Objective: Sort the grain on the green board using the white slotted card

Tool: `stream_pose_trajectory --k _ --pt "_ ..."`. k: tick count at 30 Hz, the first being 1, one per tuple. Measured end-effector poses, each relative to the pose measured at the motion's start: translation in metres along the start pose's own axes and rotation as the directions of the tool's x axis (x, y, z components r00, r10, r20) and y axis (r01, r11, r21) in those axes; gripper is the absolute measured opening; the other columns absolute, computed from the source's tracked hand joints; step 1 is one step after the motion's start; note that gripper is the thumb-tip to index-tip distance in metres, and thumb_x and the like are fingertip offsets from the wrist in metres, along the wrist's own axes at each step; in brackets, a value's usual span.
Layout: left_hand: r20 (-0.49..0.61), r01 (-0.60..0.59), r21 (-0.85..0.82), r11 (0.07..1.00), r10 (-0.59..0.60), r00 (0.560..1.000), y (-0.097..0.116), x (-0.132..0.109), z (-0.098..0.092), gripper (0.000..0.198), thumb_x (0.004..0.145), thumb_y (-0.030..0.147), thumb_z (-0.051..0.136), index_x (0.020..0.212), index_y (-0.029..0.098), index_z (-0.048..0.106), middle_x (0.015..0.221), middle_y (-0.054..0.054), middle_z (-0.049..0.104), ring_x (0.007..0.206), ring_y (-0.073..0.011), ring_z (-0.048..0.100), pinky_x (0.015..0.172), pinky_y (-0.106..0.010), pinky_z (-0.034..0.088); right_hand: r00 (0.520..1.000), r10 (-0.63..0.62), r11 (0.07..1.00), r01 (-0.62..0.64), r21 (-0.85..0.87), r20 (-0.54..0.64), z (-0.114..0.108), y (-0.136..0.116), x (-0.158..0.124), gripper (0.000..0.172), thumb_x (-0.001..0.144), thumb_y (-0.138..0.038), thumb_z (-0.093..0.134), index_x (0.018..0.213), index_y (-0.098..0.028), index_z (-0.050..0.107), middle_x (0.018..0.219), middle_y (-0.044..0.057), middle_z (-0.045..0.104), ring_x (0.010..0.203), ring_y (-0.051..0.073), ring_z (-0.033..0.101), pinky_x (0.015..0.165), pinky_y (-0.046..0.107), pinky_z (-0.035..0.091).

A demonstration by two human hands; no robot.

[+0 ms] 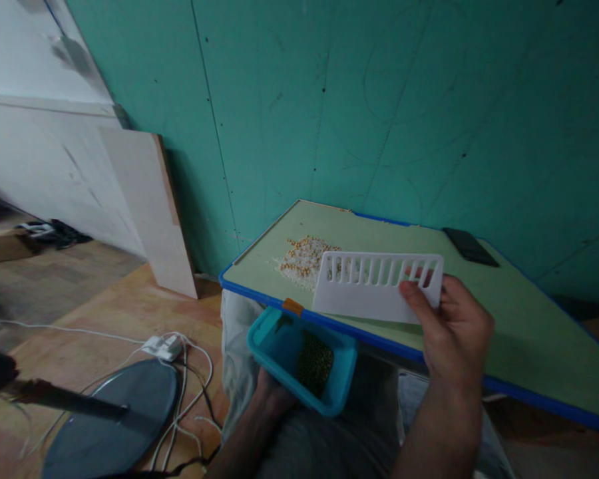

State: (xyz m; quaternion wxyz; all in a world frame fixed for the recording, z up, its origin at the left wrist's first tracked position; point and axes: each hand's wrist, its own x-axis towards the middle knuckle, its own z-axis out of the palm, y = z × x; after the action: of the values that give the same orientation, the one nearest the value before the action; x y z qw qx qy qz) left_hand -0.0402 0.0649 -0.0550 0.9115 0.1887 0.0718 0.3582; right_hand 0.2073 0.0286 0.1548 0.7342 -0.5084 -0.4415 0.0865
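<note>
My right hand [452,319] grips a white plastic divider plate [364,303] with a row of slots along its upper edge, thumb in front and fingers behind. The plate is held over the table's near edge and partly covers a pile of white grains and yellow kernels [304,259]. Below that edge, my left hand [274,392] supports a blue plastic tub [344,376] from underneath, its fingers mostly hidden. Small dark green beans [315,359] lie in the tub, gathered toward its right end.
The pale green table [519,319] has a blue rim and stands against a green wall [279,133]. A dark phone-like slab [470,247] lies at its back right. On the floor to the left are a round grey base [150,392], white cables and a power strip [162,346].
</note>
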Motion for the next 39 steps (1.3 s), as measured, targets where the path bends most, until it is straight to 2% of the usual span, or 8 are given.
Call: stream_pose_trajectory --k 3,8,12,15,20,24,31,39 --pt "-0.002 0.007 0.007 1.0 -0.007 1.0 0.0 -0.002 0.002 0.03 0.1 0.064 0.084 0.095 0.039 0.101 0.136 -0.008 0.098 0.179 -0.0391 0.058 0.152 -0.059 0.039 0.998 -0.018 0.999 0.017 -0.029 -0.063 -0.001 0.004 0.001 0.038 0.085 -0.051 0.109 0.103 -0.022 0.091 0.101 0.007 0.091 0.086 0.025 0.082 0.083 0.039 0.065" --pt "-0.014 0.0 -0.001 1.0 0.0 1.0 0.002 -0.005 0.002 0.047 0.114 0.062 0.062 0.099 0.041 0.101 0.137 -0.006 0.097 0.181 -0.0359 0.056 0.152 -0.061 0.036 0.971 -0.072 0.997 0.069 -0.02 -0.229 0.002 0.014 0.004 0.039 0.086 -0.052 0.108 0.104 -0.023 0.089 0.102 0.005 0.089 0.091 0.025 0.081 0.095 0.042 0.064" --pt "-0.01 -0.006 -0.017 1.0 0.005 1.0 0.003 -0.005 0.006 0.054 0.118 0.061 0.053 0.105 0.041 0.102 0.132 -0.006 0.098 0.179 -0.033 0.058 0.154 -0.06 0.033 0.958 -0.087 0.996 0.084 -0.025 -0.272 0.003 0.016 0.006 0.039 0.088 -0.052 0.106 0.106 -0.023 0.087 0.104 0.005 0.089 0.096 0.026 0.082 0.099 0.043 0.064" --pt "0.02 -0.014 -0.023 1.0 0.015 1.0 0.001 -0.005 0.007 0.052 0.117 0.061 0.054 0.109 0.041 0.102 0.131 -0.005 0.099 0.176 -0.0343 0.061 0.153 -0.061 0.034 0.964 -0.072 0.997 0.066 -0.035 -0.256 0.003 0.015 0.006 0.041 0.09 -0.056 0.105 0.108 -0.024 0.088 0.109 0.007 0.09 0.101 0.028 0.084 0.097 0.043 0.064" --pt "0.077 -0.014 -0.03 0.999 0.017 0.997 0.001 -0.006 0.007 0.045 0.11 0.06 0.065 0.093 0.037 0.1 0.143 -0.009 0.096 0.177 -0.0365 0.06 0.151 -0.056 0.038 0.987 -0.051 0.996 0.038 -0.086 -0.154 0.001 0.013 0.005 0.039 0.092 -0.059 0.103 0.105 -0.025 0.089 0.106 0.007 0.091 0.095 0.027 0.082 0.088 0.04 0.063" --pt "0.109 -0.017 -0.045 0.999 0.022 0.994 0.001 -0.004 0.011 0.04 0.106 0.063 0.071 0.096 0.039 0.101 0.145 -0.008 0.095 0.178 -0.0384 0.06 0.152 -0.059 0.036 0.995 -0.032 0.994 0.022 -0.103 -0.099 0.001 0.011 0.005 0.04 0.092 -0.059 0.102 0.107 -0.025 0.09 0.107 0.007 0.092 0.094 0.027 0.082 0.087 0.04 0.064" --pt "0.115 -0.016 -0.07 0.997 0.024 0.993 -0.001 -0.001 0.013 0.047 0.11 0.059 0.065 0.098 0.032 0.102 0.141 -0.013 0.096 0.173 -0.0404 0.065 0.154 -0.063 0.029 0.984 -0.064 0.998 0.061 -0.025 -0.166 0.004 0.012 0.006 0.037 0.091 -0.057 0.104 0.104 -0.026 0.089 0.107 0.007 0.091 0.099 0.028 0.083 0.091 0.041 0.064" --pt "0.072 0.002 -0.083 0.997 0.004 0.997 -0.001 -0.005 0.01 0.05 0.111 0.06 0.062 0.103 0.032 0.103 0.139 -0.014 0.096 0.173 -0.0414 0.065 0.154 -0.063 0.031 0.991 -0.043 0.999 0.04 -0.029 -0.13 0.003 0.008 0.005 0.036 0.091 -0.056 0.104 0.105 -0.026 0.091 0.108 0.006 0.092 0.098 0.028 0.083 0.088 0.04 0.064"
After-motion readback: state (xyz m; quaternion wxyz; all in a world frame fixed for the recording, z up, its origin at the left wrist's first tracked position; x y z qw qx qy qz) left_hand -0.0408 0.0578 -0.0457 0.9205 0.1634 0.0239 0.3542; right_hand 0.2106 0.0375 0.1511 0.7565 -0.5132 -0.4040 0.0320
